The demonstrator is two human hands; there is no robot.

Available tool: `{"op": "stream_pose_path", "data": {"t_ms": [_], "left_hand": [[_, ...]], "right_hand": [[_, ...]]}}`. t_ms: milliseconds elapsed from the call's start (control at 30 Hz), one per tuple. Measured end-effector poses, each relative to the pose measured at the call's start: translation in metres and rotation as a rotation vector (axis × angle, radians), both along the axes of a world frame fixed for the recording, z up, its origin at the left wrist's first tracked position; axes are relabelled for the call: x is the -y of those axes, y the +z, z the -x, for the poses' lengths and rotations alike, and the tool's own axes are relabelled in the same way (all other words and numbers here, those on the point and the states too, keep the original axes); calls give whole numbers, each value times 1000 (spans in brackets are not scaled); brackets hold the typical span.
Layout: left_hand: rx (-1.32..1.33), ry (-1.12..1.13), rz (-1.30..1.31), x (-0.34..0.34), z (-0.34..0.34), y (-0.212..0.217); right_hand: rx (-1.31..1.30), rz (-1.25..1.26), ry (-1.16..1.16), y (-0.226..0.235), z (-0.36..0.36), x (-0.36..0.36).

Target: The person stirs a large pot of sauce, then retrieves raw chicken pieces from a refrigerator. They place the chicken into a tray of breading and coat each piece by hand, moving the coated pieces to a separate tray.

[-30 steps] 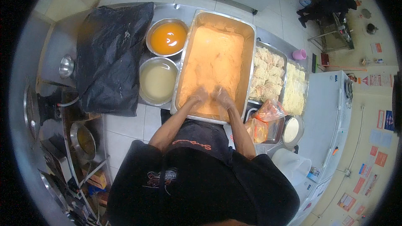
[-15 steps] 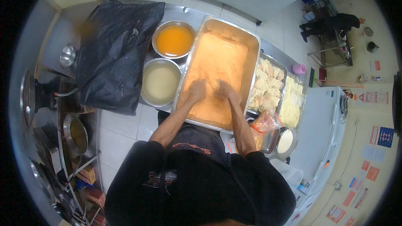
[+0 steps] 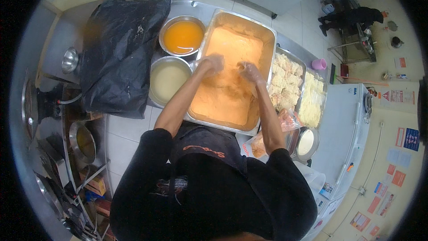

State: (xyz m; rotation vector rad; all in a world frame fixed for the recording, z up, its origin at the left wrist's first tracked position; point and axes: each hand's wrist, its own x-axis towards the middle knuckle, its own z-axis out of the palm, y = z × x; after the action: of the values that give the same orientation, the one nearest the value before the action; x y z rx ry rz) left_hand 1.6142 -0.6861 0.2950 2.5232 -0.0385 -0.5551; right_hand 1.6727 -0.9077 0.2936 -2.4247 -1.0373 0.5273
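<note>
The deep metal pan (image 3: 270,47) is resting on the bench (image 3: 180,7), and orange powder (image 3: 226,93) is lying inside it. In the pan's left half, the gloved left hand (image 3: 215,64) is showing blurred fingers; I cannot tell their opening or grip. In the pan's right half, the gloved right hand (image 3: 251,71) is holding its fingers partly bent, possible powder in them hiding from view. Pale coated pieces (image 3: 285,80) are lying right of the pan.
</note>
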Motion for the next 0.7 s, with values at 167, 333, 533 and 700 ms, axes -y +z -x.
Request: {"op": "stream_pose_path", "data": {"t_ms": [167,333,533,700], "left_hand": [[322,160,-5,18,44,-41],[51,27,-138,45,118,-34],[-69,-73,-101,49,122,-30],[-213,-56,-178,55,148,-27]], "right_hand": [[53,129,-200,-5,50,-23],[-56,130,141,4,115,-6],[-373,190,33,-24,127,5],[-20,406,56,-57,143,44]]}}
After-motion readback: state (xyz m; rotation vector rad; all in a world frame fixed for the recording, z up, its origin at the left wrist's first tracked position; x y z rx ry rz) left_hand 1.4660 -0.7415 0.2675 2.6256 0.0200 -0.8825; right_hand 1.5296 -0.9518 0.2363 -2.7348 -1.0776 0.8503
